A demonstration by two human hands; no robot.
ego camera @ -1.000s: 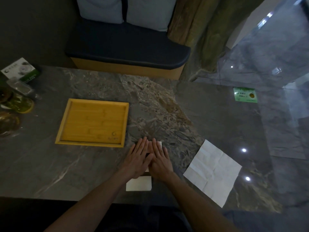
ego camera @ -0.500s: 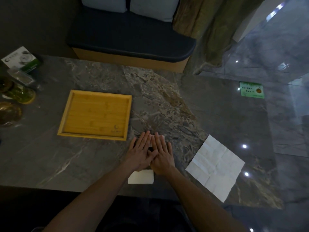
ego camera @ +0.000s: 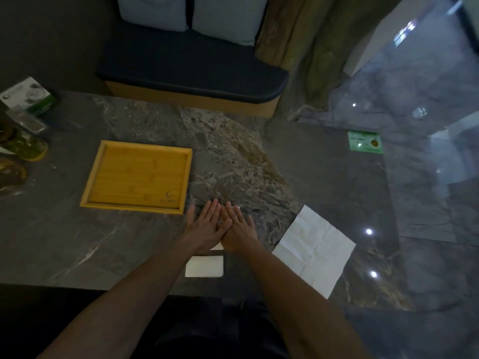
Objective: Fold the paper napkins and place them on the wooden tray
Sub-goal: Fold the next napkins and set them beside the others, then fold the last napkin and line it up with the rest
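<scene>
Unmoved, both flat hands, left hand (ego camera: 207, 228) and right hand (ego camera: 239, 229), press the folded napkin (ego camera: 204, 266), fingers straight.

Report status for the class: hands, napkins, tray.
Left hand and right hand flat, pressing folded white paper napkin. Unfolded white napkin waits right. Rectangular wooden tray holds nothing, path unobstructed.

Dark cushioned bench (ego camera: 191, 66) behind marble table (ego camera: 233, 156), glossy floor (ego camera: 427, 86).
</scene>
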